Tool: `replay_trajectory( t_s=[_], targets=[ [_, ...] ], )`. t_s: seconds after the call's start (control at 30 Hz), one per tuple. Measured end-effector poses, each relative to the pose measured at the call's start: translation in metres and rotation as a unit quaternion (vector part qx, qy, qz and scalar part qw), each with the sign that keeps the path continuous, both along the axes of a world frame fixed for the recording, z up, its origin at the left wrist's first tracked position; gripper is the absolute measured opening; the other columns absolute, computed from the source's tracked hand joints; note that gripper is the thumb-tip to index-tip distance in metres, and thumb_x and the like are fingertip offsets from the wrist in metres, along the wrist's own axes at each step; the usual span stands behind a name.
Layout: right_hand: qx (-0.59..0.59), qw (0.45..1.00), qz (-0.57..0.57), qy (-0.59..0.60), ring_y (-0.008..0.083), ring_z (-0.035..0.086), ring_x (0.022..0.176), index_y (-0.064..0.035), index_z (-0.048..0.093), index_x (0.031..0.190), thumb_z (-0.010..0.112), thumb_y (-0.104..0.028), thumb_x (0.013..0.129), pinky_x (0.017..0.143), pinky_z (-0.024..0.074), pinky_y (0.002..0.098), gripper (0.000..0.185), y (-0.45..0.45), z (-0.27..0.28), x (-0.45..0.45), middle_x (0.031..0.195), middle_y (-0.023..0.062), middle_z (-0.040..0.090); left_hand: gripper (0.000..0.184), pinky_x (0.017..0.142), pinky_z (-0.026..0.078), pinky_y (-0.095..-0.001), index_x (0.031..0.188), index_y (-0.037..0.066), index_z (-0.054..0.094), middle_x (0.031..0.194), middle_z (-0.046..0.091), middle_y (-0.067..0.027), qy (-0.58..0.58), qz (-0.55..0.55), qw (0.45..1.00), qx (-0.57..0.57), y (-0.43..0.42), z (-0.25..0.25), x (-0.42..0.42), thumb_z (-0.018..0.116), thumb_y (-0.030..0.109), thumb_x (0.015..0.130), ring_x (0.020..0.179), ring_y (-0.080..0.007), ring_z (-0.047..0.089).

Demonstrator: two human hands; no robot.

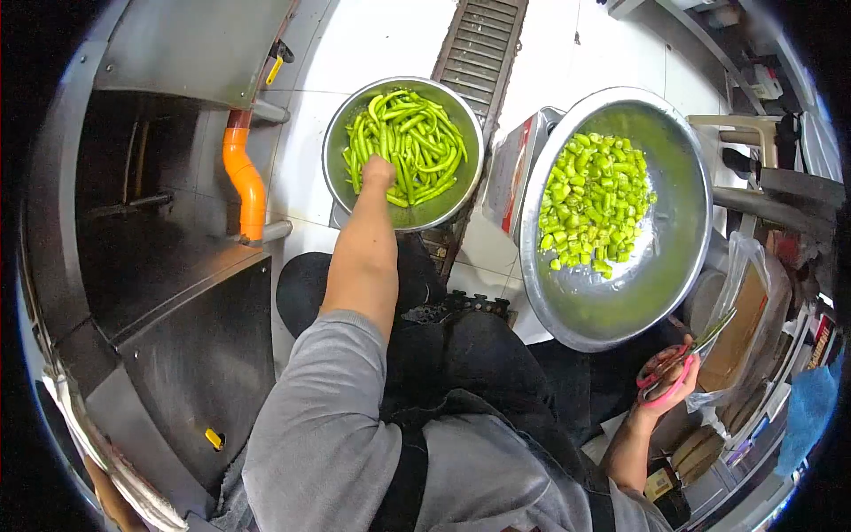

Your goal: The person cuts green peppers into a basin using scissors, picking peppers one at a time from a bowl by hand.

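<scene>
Through the head camera I look down on two bare hands. The left hand (379,172) reaches into a round metal bowl (472,164), among whole green peppers (430,133). Its fingertips are lost to me there, so I cannot tell whether those fingers are open, closed or gripping a pepper. The peppers lie heaped around and beyond the fingers, curved and glossy.

The right hand (667,399), well apart at the lower right, has its fingers closed on the pink handles of scissors (678,379). The blades point up and away from those fingers; they are narrow and seen against clutter, so I cannot make out whether they are parted.

Just beyond the right fingers is a wide metal basin (669,266) with chopped green pieces (594,195) gathered on its side nearer the left hand. The basin partly hides a white and red box (523,164); I cannot tell what bears its weight. Beside the right hand, a clear plastic bag (761,282) covers part of a brown board (734,332).

Past the left fingers, a slatted drain (479,53) crosses the white tiled floor (381,40) and disappears partly behind the bowl. The view's edges are bent and cut off by black.
</scene>
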State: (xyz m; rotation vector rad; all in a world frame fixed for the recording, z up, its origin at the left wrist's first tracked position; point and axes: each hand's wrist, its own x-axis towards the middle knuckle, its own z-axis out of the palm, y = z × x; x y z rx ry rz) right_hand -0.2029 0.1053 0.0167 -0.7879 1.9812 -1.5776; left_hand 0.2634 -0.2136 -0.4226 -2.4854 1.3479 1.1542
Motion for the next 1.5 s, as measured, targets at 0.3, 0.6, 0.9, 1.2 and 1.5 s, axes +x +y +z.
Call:
replay_trajectory(
  t_s=[0.3, 0.6, 0.9, 1.2, 1.5],
  targets=[
    [-0.039, 0.991, 0.038, -0.119, 0.0114, 0.055, 0.053, 0.0030, 0.051, 0.123, 0.068, -0.029, 0.083, 0.043, 0.0425, 0.0208, 0.054, 0.011, 0.002, -0.003, 0.078, 0.0080, 0.061, 0.018, 0.046, 0.053, -0.0339, 0.085, -0.006, 0.062, 0.072, 0.068, -0.0165, 0.106, 0.108, 0.985, 0.077, 0.027, 0.141, -0.026, 0.054, 0.011, 0.086, 0.057, -0.0234, 0.069],
    [-0.072, 0.960, 0.195, -0.189, 0.0152, 0.062, 0.072, 0.0046, 0.049, 0.126, 0.067, -0.015, 0.077, 0.058, 0.0480, 0.0237, 0.056, 0.024, 0.011, 0.008, 0.094, 0.0114, 0.063, 0.018, 0.039, 0.035, -0.0201, 0.104, 0.000, 0.054, 0.072, 0.061, -0.0083, 0.443, 0.208, 0.850, -0.195, 0.103, 0.329, -0.051, 0.055, 0.012, 0.089, 0.056, -0.0123, 0.057],
    [-0.032, 0.909, 0.327, -0.257, 0.0137, 0.063, 0.080, 0.0005, 0.052, 0.125, 0.066, -0.005, 0.081, 0.061, 0.0498, 0.0243, 0.046, 0.019, -0.002, 0.056, 0.097, 0.0091, 0.064, 0.022, 0.040, 0.032, -0.0184, 0.108, 0.001, 0.053, 0.074, 0.060, -0.0031, 0.520, -0.030, 0.833, -0.187, 0.194, 0.482, -0.116, 0.060, 0.011, 0.089, 0.055, -0.0096, 0.056],
    [-0.036, 0.913, 0.326, -0.243, 0.0138, 0.064, 0.080, 0.0003, 0.053, 0.124, 0.070, -0.020, 0.085, 0.069, 0.0512, 0.0263, 0.047, 0.021, -0.009, 0.057, 0.091, 0.0068, 0.065, 0.024, 0.042, 0.033, -0.0175, 0.107, 0.001, 0.055, 0.074, 0.060, -0.0015, 0.489, -0.153, 0.854, -0.086, 0.233, 0.502, -0.166, 0.064, 0.013, 0.088, 0.052, -0.0074, 0.053],
    [0.003, 0.926, 0.297, -0.234, 0.0107, 0.059, 0.057, 0.0031, 0.058, 0.116, 0.068, -0.021, 0.087, 0.048, 0.0446, 0.0230, 0.039, 0.015, -0.007, 0.056, 0.077, 0.0068, 0.062, 0.022, 0.051, 0.040, -0.0213, 0.107, -0.003, 0.056, 0.075, 0.059, -0.0024, 0.508, -0.139, 0.846, -0.080, 0.237, 0.498, -0.163, 0.062, 0.005, 0.087, 0.056, -0.0080, 0.049]
  ],
)
